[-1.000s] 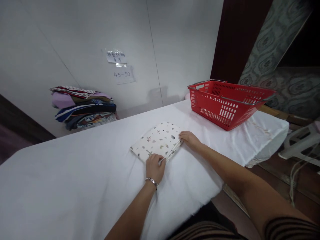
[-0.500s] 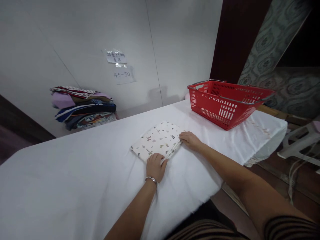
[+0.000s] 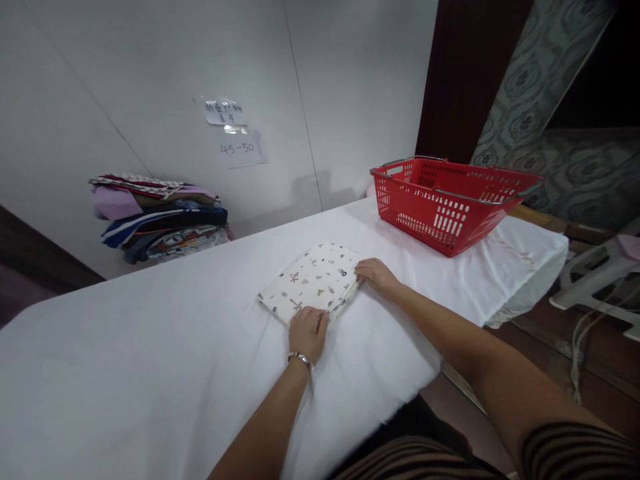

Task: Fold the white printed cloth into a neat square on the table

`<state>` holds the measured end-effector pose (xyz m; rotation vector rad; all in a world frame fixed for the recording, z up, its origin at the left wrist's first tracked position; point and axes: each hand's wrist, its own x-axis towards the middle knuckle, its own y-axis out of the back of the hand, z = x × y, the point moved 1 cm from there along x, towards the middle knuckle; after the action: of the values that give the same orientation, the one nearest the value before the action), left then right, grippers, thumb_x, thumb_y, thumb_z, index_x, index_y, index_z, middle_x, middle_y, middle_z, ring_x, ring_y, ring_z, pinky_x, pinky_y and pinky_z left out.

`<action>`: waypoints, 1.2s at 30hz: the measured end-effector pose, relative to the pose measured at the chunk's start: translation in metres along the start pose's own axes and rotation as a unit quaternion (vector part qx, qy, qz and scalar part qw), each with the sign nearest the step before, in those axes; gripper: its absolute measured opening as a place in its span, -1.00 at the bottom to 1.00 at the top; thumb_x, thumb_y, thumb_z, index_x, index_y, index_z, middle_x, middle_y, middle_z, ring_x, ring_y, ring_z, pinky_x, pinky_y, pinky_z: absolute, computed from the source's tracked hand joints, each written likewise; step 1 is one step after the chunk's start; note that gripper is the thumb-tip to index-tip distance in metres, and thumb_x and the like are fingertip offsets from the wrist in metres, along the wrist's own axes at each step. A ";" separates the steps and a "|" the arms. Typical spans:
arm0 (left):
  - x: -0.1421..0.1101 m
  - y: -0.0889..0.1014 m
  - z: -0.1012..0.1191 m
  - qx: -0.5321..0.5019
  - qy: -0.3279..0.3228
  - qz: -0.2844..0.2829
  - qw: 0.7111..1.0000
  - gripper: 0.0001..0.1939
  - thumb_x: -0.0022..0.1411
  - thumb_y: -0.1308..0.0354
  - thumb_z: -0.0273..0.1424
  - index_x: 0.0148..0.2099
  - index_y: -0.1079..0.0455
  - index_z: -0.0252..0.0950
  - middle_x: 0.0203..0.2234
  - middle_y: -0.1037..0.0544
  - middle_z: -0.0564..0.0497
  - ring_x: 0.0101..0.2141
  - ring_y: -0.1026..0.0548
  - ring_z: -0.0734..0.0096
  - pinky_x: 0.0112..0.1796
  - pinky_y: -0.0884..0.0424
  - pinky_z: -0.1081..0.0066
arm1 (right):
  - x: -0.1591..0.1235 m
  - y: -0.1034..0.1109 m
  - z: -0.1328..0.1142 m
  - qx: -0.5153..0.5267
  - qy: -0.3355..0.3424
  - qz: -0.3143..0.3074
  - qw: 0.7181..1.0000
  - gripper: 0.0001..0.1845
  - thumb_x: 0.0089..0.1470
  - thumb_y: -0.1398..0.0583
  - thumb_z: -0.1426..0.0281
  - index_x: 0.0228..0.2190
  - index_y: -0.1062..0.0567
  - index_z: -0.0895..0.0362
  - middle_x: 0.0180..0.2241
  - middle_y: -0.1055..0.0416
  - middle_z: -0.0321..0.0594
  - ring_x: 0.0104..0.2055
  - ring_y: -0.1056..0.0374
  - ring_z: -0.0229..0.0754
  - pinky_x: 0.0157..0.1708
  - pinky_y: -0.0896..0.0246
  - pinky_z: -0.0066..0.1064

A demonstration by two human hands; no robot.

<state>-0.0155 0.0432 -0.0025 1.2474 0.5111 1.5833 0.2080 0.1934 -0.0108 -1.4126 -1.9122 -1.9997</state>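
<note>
A cream-white rectangle of folded cotton-like fabric (image 3: 320,280), printed with small brown, green and grey motifs, lies flat on the desk (image 3: 150,373), which wears a smooth white cloth cover, slightly rippled near the hands. The left hand (image 3: 307,331), with a silvery metal bracelet (image 3: 301,361) at its wrist, pinches the fabric's near corner between thumb and fingers; the right hand (image 3: 379,277) lays its fingers, held together, over the right corner, where layered folds show along the edge. A broad stretch of cover runs from the fabric to the desk's left end, and a narrower strip separates it from the red perforated plastic basket (image 3: 420,220) with metal handles by the far right corner. Beyond the far edge, against the wall, sits a stack of folded multicoloured textiles (image 3: 165,217), its base hard to make out. The right thumb is hidden, so I cannot tell whether that hand pinches; the pale plastic stool (image 3: 593,283) past the right end is cut off.
</note>
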 end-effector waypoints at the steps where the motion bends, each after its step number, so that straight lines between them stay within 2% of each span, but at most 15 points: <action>1: 0.000 0.000 0.000 0.008 -0.005 -0.001 1.000 -0.76 0.24 0.07 -0.31 -0.33 -0.40 -0.22 -0.43 -0.43 0.02 -0.34 -0.35 0.38 -0.26 -0.22 0.34 | -0.001 -0.001 0.000 0.001 -0.002 -0.004 1.000 -0.72 0.16 -0.02 0.36 -0.31 -0.53 0.08 -0.21 -0.47 -0.11 -0.08 -0.31 -0.12 -0.12 -0.09 -0.26; 10: -0.002 0.001 0.003 0.100 -0.054 -0.015 0.993 -0.77 0.24 0.07 -0.32 -0.26 -0.40 -0.22 -0.39 -0.43 0.00 -0.33 -0.33 0.34 -0.29 -0.22 0.34 | 0.000 0.012 -0.007 0.017 0.012 -0.064 0.998 -0.77 0.10 -0.07 0.44 -0.25 -0.50 0.09 -0.15 -0.44 -0.12 -0.05 -0.28 -0.14 -0.07 -0.06 -0.27; 15: -0.003 -0.002 0.000 0.089 -0.055 -0.012 0.994 -0.75 0.21 0.03 -0.25 -0.17 -0.39 -0.22 -0.34 -0.43 -0.03 -0.30 -0.33 0.31 -0.25 -0.24 0.31 | 0.002 0.018 -0.008 0.030 0.015 -0.084 0.996 -0.77 0.08 -0.09 0.42 -0.23 -0.49 0.08 -0.12 -0.42 -0.13 -0.04 -0.28 -0.16 -0.05 -0.05 -0.29; 25: 0.000 -0.002 -0.002 0.053 -0.020 -0.016 0.998 -0.76 0.23 0.08 -0.30 -0.25 -0.40 -0.22 -0.38 -0.44 -0.01 -0.32 -0.35 0.33 -0.26 -0.25 0.31 | 0.007 0.019 -0.008 0.013 0.019 -0.102 0.994 -0.78 0.11 -0.07 0.43 -0.28 -0.50 0.08 -0.14 -0.44 -0.12 -0.06 -0.30 -0.15 -0.08 -0.04 -0.29; 36: 0.002 -0.001 -0.001 0.049 -0.005 -0.018 0.999 -0.75 0.25 0.12 -0.33 -0.31 -0.37 -0.24 -0.42 -0.42 -0.01 -0.34 -0.34 0.35 -0.26 -0.23 0.33 | 0.009 0.020 -0.009 -0.011 0.044 -0.122 0.992 -0.77 0.09 -0.08 0.41 -0.23 -0.48 0.07 -0.13 -0.43 -0.12 -0.06 -0.29 -0.16 -0.07 -0.02 -0.29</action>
<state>-0.0153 0.0454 -0.0030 1.3116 0.6078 1.5377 0.2094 0.1857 0.0113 -1.1208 -2.1191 -2.1500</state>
